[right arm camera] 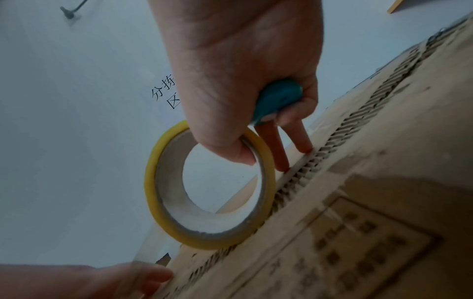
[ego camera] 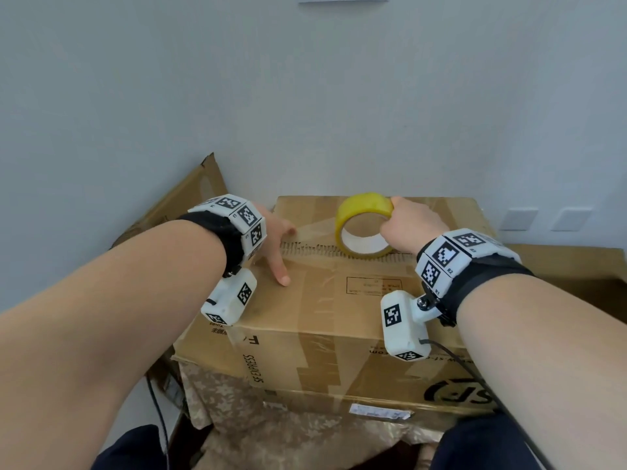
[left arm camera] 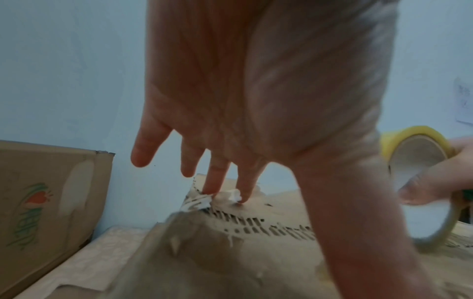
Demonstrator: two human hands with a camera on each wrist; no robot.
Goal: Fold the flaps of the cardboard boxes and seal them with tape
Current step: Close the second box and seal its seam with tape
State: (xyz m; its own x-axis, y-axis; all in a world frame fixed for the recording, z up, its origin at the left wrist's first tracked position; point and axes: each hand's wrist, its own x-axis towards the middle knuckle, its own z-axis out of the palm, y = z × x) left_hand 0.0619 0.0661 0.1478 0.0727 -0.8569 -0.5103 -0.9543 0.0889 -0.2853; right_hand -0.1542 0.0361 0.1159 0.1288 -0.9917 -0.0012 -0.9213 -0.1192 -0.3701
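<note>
A brown cardboard box with its top flaps folded flat fills the middle of the head view; a ragged corrugated seam runs across it. My left hand spreads straight fingers, and the fingertips press a tape end onto the seam's left end. My right hand grips a yellow tape roll standing on the seam, thumb inside the core. A clear tape strip stretches from roll to left hand. A teal object is also tucked in the right palm.
A second box with a raised flap leans at the left by the wall, showing a carrot print. Another cardboard surface lies at the right. A patterned cloth hangs below the box. The wall is close behind.
</note>
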